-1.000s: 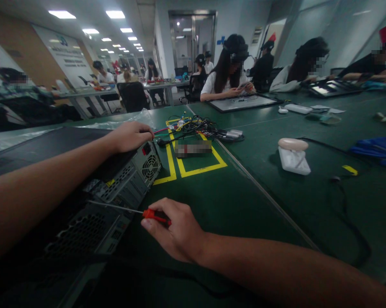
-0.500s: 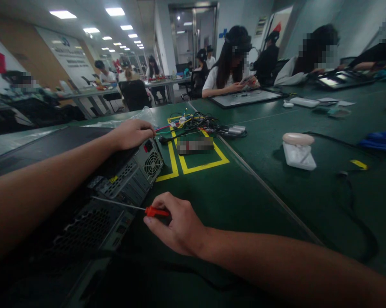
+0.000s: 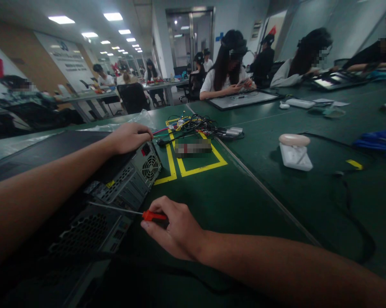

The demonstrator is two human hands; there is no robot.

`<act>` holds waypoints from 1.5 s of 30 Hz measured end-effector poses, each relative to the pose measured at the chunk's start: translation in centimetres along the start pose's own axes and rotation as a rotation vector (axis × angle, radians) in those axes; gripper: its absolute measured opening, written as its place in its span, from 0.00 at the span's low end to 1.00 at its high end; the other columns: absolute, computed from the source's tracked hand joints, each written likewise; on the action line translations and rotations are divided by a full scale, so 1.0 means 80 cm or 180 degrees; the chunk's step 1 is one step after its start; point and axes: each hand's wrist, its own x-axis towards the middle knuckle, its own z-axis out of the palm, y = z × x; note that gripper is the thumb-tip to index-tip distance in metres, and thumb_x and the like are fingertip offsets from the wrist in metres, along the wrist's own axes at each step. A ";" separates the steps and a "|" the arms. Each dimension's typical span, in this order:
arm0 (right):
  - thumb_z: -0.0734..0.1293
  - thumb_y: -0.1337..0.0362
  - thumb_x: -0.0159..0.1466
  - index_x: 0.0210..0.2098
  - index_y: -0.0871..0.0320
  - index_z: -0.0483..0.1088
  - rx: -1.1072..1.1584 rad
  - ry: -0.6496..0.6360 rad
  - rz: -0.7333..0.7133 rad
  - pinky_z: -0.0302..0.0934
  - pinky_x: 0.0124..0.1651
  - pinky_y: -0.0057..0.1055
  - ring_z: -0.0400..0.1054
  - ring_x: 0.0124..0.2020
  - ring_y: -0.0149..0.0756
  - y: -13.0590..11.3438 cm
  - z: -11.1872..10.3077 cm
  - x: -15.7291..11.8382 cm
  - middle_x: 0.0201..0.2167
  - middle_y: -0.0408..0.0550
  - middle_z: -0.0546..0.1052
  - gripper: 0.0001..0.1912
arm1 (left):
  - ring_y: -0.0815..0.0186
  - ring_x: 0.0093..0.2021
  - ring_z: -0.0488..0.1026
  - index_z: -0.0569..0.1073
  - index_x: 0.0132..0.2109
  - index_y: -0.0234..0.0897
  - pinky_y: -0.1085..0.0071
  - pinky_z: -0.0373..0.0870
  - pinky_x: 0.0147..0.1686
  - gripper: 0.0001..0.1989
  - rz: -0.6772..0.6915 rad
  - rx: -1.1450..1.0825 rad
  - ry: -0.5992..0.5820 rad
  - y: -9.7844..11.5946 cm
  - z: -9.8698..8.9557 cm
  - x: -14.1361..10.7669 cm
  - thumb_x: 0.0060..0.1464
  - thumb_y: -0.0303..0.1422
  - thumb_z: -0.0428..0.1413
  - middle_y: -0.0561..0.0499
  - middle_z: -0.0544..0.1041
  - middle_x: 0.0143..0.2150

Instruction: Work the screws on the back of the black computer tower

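A black computer case [image 3: 122, 182] lies at the left, its grey back panel with fan grille and vent holes facing right. My left hand [image 3: 130, 137] rests on the case's top near the far back corner, its fingers bent over the edge. Low at the centre, my right hand [image 3: 175, 229] is closed around the red handle of a screwdriver [image 3: 153, 216]. The long shaft points left across the back panel; its tip is by the panel's middle, and whether it touches a screw is too dark to tell.
Beyond the case lie tangled cables [image 3: 197, 124] and a blurred block [image 3: 193, 148] by yellow tape marks. A white box with a pink oval item [image 3: 295, 140] is at the right, near a black cable and blue cloth [image 3: 381, 142]. People sit across the green table [image 3: 244, 196].
The view has shifted slightly. Both hands keep nearly the same places, the left on the case and the right around the screwdriver.
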 end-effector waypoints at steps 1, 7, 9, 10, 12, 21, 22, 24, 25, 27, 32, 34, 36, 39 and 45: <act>0.71 0.55 0.71 0.46 0.53 0.70 0.0007 -0.0001 0.0009 0.70 0.43 0.32 0.72 0.34 0.34 0.000 0.000 0.000 0.37 0.43 0.79 0.11 | 0.48 0.47 0.80 0.87 0.44 0.40 0.57 0.75 0.53 0.24 0.0001 -0.0006 0.0001 0.000 0.000 0.000 0.55 0.43 0.50 0.44 0.86 0.45; 0.72 0.56 0.71 0.46 0.53 0.70 -0.0011 -0.0014 0.0068 0.70 0.43 0.33 0.72 0.35 0.35 0.000 0.001 0.000 0.38 0.44 0.79 0.11 | 0.48 0.47 0.81 0.86 0.45 0.39 0.57 0.74 0.53 0.24 0.0015 0.0037 0.0022 -0.002 0.001 0.000 0.55 0.44 0.49 0.44 0.86 0.45; 0.72 0.56 0.71 0.46 0.53 0.70 -0.0020 -0.0006 0.0063 0.70 0.43 0.33 0.72 0.35 0.35 0.000 0.001 0.001 0.38 0.44 0.79 0.10 | 0.48 0.47 0.81 0.86 0.44 0.39 0.58 0.74 0.53 0.24 0.0044 0.0047 0.0026 -0.002 0.001 0.000 0.55 0.44 0.49 0.44 0.86 0.45; 0.72 0.56 0.71 0.46 0.53 0.70 -0.0021 -0.0005 0.0062 0.70 0.43 0.33 0.72 0.35 0.35 0.000 0.001 0.001 0.38 0.44 0.79 0.10 | 0.48 0.47 0.81 0.86 0.44 0.39 0.58 0.74 0.52 0.24 0.0047 0.0031 0.0026 -0.002 0.001 0.000 0.54 0.44 0.49 0.44 0.86 0.45; 0.72 0.56 0.70 0.46 0.53 0.70 -0.0014 -0.0017 0.0068 0.70 0.42 0.33 0.72 0.34 0.35 0.001 0.002 0.001 0.38 0.44 0.80 0.11 | 0.49 0.46 0.81 0.86 0.44 0.39 0.59 0.75 0.52 0.24 0.0026 -0.0017 0.0018 -0.002 0.002 0.000 0.54 0.44 0.49 0.45 0.86 0.45; 0.72 0.54 0.71 0.46 0.53 0.70 -0.0012 0.0010 0.0089 0.69 0.41 0.32 0.72 0.33 0.34 0.002 0.001 -0.002 0.37 0.44 0.79 0.11 | 0.48 0.47 0.80 0.86 0.44 0.40 0.58 0.75 0.53 0.25 0.0036 -0.0034 0.0036 -0.002 0.002 0.000 0.54 0.45 0.48 0.44 0.86 0.45; 0.72 0.54 0.71 0.46 0.53 0.70 -0.0005 0.0009 0.0094 0.69 0.41 0.31 0.72 0.33 0.34 0.001 0.001 -0.002 0.37 0.44 0.80 0.11 | 0.48 0.47 0.80 0.86 0.44 0.40 0.58 0.75 0.53 0.26 0.0027 -0.0034 0.0023 -0.002 0.002 0.000 0.54 0.46 0.48 0.44 0.86 0.45; 0.71 0.55 0.71 0.46 0.54 0.71 0.0020 0.0027 0.0078 0.69 0.40 0.31 0.71 0.32 0.33 0.000 0.000 -0.002 0.37 0.44 0.80 0.11 | 0.48 0.47 0.80 0.86 0.45 0.39 0.58 0.74 0.54 0.25 0.0020 -0.0028 0.0000 -0.001 0.001 -0.001 0.54 0.45 0.48 0.44 0.86 0.45; 0.72 0.55 0.71 0.46 0.54 0.71 0.0034 0.0050 0.0063 0.69 0.39 0.30 0.71 0.32 0.33 -0.001 -0.001 -0.002 0.37 0.44 0.80 0.11 | 0.48 0.47 0.80 0.86 0.45 0.39 0.58 0.74 0.54 0.25 0.0023 -0.0026 -0.0014 -0.001 0.001 -0.001 0.54 0.45 0.48 0.44 0.86 0.45; 0.72 0.54 0.70 0.46 0.54 0.72 0.0059 0.0090 0.0037 0.68 0.39 0.30 0.71 0.32 0.33 -0.003 -0.002 -0.002 0.37 0.44 0.80 0.11 | 0.48 0.47 0.80 0.86 0.44 0.40 0.58 0.74 0.54 0.25 0.0033 -0.0025 -0.0018 -0.001 0.001 -0.001 0.55 0.45 0.48 0.43 0.86 0.45; 0.69 0.53 0.73 0.44 0.55 0.74 0.0058 0.0088 0.0016 0.68 0.38 0.30 0.70 0.30 0.33 -0.007 -0.003 0.000 0.34 0.44 0.79 0.12 | 0.48 0.47 0.80 0.86 0.44 0.40 0.59 0.74 0.53 0.25 0.0027 -0.0033 0.0011 0.000 0.000 -0.002 0.55 0.45 0.48 0.44 0.86 0.45; 0.66 0.53 0.74 0.43 0.56 0.75 0.0010 0.0058 0.0009 0.67 0.39 0.30 0.70 0.31 0.33 -0.009 -0.004 0.000 0.34 0.45 0.78 0.12 | 0.49 0.47 0.81 0.86 0.44 0.41 0.59 0.75 0.53 0.25 0.0008 -0.0001 0.0018 0.001 0.000 -0.002 0.55 0.45 0.48 0.45 0.86 0.45; 0.65 0.53 0.75 0.44 0.55 0.75 -0.0004 0.0016 0.0051 0.68 0.39 0.30 0.70 0.32 0.33 -0.010 -0.005 0.000 0.34 0.45 0.79 0.13 | 0.49 0.47 0.81 0.86 0.44 0.41 0.59 0.75 0.54 0.25 0.0033 0.0021 0.0013 0.001 -0.001 -0.002 0.55 0.45 0.48 0.45 0.86 0.45; 0.70 0.52 0.71 0.49 0.54 0.73 0.0042 -0.0006 0.0172 0.68 0.38 0.30 0.72 0.33 0.34 -0.009 -0.005 0.000 0.37 0.45 0.80 0.14 | 0.48 0.47 0.81 0.85 0.43 0.39 0.59 0.74 0.54 0.25 0.0110 -0.0007 -0.0005 0.002 -0.001 -0.002 0.55 0.45 0.48 0.43 0.86 0.44; 0.71 0.56 0.68 0.44 0.53 0.69 0.0008 0.0026 0.0095 0.68 0.39 0.31 0.71 0.32 0.34 -0.004 -0.002 0.000 0.36 0.43 0.79 0.11 | 0.48 0.47 0.80 0.85 0.42 0.40 0.58 0.74 0.53 0.24 0.0046 -0.0032 0.0007 0.001 0.000 -0.002 0.54 0.46 0.48 0.44 0.86 0.44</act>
